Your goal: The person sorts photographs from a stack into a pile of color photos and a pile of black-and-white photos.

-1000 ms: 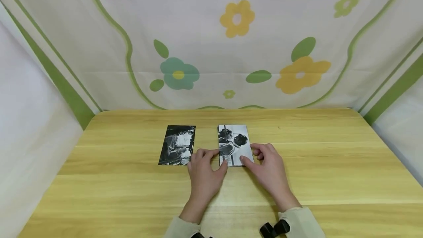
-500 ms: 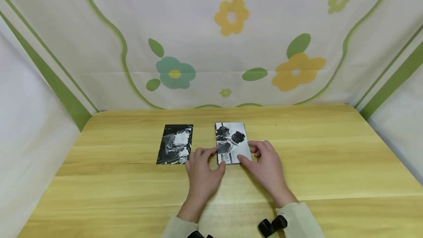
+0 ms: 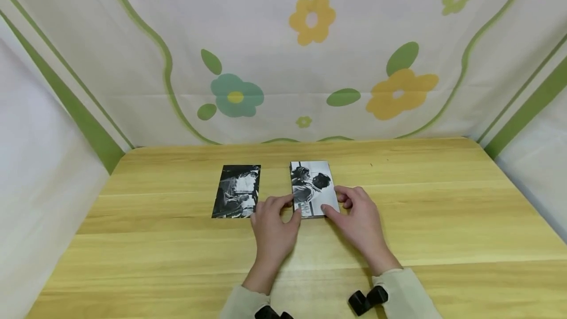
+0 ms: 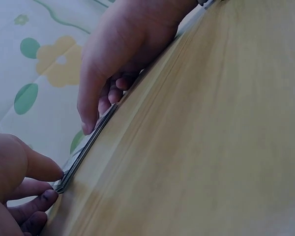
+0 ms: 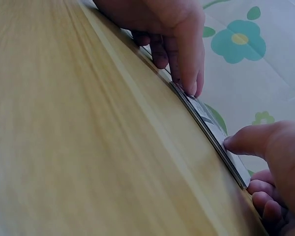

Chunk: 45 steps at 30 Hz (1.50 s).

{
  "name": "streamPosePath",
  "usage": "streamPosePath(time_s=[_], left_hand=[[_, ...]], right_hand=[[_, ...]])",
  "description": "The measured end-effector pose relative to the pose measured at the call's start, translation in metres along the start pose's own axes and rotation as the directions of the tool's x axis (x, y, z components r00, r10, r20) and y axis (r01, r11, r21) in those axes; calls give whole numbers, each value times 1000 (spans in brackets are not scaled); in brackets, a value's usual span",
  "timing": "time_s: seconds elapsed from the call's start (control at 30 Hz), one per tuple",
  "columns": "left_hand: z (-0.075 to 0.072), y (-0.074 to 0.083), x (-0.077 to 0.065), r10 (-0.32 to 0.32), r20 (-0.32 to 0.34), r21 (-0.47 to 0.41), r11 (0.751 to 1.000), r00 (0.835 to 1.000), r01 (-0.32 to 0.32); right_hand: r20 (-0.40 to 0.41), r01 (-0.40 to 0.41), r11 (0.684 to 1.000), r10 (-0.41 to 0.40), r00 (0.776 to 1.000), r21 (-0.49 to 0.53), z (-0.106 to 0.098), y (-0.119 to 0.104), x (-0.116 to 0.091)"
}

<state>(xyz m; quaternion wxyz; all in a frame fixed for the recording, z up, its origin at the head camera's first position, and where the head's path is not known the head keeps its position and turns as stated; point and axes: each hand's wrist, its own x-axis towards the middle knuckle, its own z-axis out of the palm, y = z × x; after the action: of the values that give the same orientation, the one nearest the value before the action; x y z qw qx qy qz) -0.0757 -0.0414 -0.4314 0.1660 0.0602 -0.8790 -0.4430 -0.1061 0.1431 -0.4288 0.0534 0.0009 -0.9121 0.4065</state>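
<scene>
A stack of black-and-white photo cards (image 3: 312,186) lies flat on the table, its top card picturing two people. Several thin layers show along its edge in both wrist views. At its left side, my left hand (image 3: 274,228) holds the near corner, thumb on top and fingers against the edge. My right hand (image 3: 361,220) grips the right side, its thumb (image 5: 241,141) on the top card and the other fingers curled at the edge. Left of the stack lies a darker photo card (image 3: 236,191), close to the left hand's outer fingers.
The wooden table (image 3: 168,255) reaches back to a white curtain (image 3: 266,28) printed with flowers. More curtain hangs at both sides. Black straps with camera mounts (image 3: 367,301) sit at the cuffs of the light sleeves (image 3: 405,289).
The head view has shifted slightly. Both hands stay at the stack, and the left thumb sits a little farther up its near corner. The darker card has not moved on the table.
</scene>
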Motion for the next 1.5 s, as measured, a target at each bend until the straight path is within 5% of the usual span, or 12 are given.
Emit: streamPosePath(time_s=[0.77,1.5], left_hand=[[-9,0,-5,12,-28,-3,1000,1000,-13],[-9,-1,-5,7,19,69,998,1000,-9]], right_hand=[[-25,27,999,-26,999,29,3,-5,-6],[-13,13,1000,-13,1000,22,2,-7,-8]])
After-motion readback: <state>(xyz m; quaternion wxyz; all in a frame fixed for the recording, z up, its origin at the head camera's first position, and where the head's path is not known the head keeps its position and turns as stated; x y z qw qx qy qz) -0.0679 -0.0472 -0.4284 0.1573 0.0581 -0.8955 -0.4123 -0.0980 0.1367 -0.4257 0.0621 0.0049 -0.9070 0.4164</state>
